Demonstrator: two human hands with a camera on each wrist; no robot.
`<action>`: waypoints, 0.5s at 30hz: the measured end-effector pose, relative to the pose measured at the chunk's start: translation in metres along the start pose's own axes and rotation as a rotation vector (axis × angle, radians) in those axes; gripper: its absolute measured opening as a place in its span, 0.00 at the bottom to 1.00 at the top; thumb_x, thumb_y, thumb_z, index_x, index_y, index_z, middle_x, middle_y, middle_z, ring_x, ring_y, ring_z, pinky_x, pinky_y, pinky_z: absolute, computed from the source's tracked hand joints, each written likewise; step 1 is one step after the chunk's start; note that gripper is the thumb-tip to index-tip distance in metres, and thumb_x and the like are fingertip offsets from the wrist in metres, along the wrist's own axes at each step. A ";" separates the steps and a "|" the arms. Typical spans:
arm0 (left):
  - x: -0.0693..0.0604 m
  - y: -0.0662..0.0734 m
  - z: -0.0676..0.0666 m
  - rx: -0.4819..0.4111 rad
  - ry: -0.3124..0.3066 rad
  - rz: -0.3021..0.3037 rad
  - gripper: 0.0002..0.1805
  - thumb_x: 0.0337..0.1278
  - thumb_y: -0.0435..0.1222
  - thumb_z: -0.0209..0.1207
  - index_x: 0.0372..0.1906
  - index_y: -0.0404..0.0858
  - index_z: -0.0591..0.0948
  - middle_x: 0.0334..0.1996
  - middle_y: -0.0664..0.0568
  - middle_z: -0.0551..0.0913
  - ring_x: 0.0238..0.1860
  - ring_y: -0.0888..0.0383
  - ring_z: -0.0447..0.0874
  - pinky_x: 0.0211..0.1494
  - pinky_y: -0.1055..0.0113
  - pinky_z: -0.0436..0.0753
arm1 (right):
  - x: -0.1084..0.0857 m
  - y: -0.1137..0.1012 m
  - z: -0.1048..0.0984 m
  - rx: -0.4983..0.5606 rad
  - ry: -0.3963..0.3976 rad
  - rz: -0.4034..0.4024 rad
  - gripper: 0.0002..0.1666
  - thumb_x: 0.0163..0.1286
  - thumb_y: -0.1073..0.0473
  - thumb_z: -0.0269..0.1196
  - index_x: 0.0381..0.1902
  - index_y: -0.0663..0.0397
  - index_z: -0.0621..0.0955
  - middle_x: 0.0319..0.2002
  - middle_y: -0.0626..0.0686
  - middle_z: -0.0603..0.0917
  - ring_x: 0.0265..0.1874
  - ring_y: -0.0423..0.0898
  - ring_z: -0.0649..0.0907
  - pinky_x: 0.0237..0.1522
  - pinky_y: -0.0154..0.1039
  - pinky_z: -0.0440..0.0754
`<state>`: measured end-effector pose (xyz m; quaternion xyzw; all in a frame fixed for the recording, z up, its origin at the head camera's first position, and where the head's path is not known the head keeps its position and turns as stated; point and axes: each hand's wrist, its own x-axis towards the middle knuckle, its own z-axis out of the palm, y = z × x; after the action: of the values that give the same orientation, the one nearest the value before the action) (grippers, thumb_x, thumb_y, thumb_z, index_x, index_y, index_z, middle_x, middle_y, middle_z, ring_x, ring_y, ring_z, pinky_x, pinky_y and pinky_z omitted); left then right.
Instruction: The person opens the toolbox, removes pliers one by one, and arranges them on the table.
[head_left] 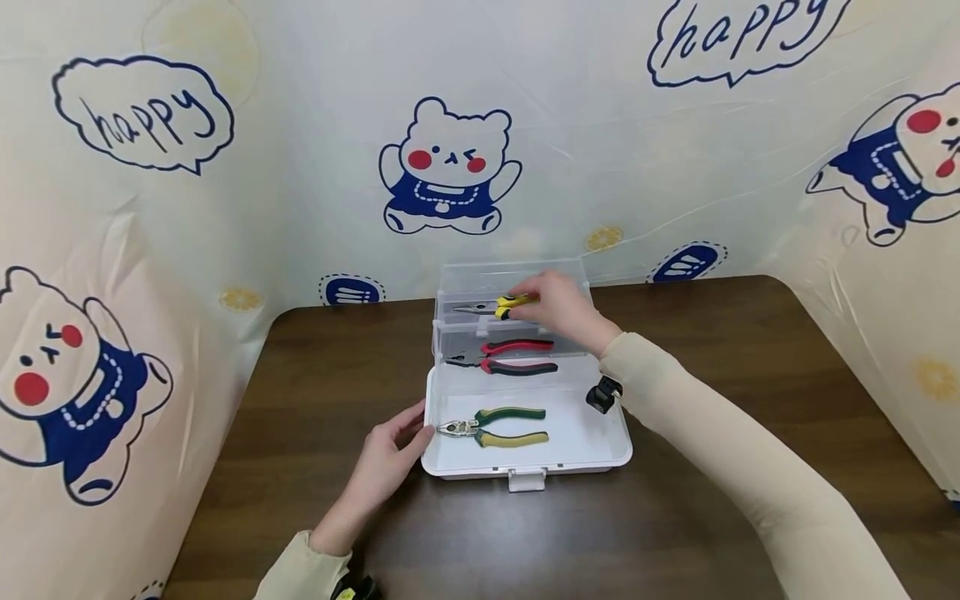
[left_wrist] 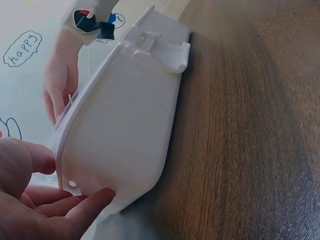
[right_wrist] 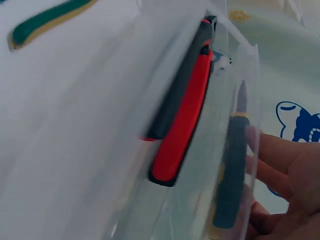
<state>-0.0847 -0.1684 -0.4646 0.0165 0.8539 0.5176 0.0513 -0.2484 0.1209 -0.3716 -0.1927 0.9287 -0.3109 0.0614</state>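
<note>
And it's a pinch at the right hand (head_left: 555, 307): thumb and fingers closed in about the handles of the yellow-and-black pliers (head_left: 504, 303), though the clear plastic in the right wrist view leaves it hard to say how firm that hold is. Those pliers sit at the upper clear tray (head_left: 465, 282), their slim nose pointing to the left, the handles running in under the fingers. Down at the near left corner, the left hand (head_left: 382, 457) has the white box (head_left: 592, 442) between thumb and fingers, thumb on the rim, fingertips against the outer wall, the gap between them just the thickness of that edge.

One step below the yellow pair, the red-and-black pliers (head_left: 519, 367) lie in the lower clear tray (head_left: 456, 337), handles spread, nose to the left as well. And here on the white floor of the box, the green-and-yellow pliers (head_left: 480, 430), head close to the left wall, handles splayed to the right! The latch (head_left: 527, 480) hangs at the front side, the whole box resting on the brown wooden table (head_left: 315, 392), bear-print cloth (head_left: 300, 208) rising behind.
</note>
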 end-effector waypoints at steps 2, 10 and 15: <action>0.000 0.001 0.000 -0.005 0.001 0.008 0.26 0.72 0.33 0.63 0.70 0.32 0.77 0.63 0.39 0.83 0.60 0.47 0.85 0.58 0.64 0.83 | 0.003 -0.001 -0.001 -0.004 -0.036 0.011 0.21 0.71 0.56 0.71 0.60 0.56 0.87 0.53 0.56 0.87 0.45 0.51 0.80 0.47 0.45 0.82; -0.001 0.001 0.000 -0.031 0.008 0.018 0.25 0.71 0.33 0.63 0.69 0.30 0.77 0.61 0.37 0.84 0.58 0.46 0.86 0.53 0.75 0.81 | 0.010 -0.011 -0.007 -0.155 -0.105 0.011 0.22 0.70 0.54 0.73 0.59 0.55 0.86 0.56 0.55 0.87 0.53 0.53 0.82 0.59 0.49 0.79; 0.000 0.002 0.001 -0.046 0.011 0.013 0.25 0.70 0.32 0.64 0.69 0.30 0.78 0.61 0.37 0.84 0.57 0.46 0.86 0.51 0.76 0.81 | 0.012 -0.012 -0.006 -0.244 -0.088 -0.018 0.20 0.70 0.53 0.73 0.57 0.55 0.88 0.51 0.55 0.86 0.48 0.52 0.81 0.53 0.47 0.81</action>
<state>-0.0842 -0.1665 -0.4632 0.0179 0.8420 0.5374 0.0434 -0.2567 0.1105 -0.3597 -0.2205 0.9543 -0.1872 0.0754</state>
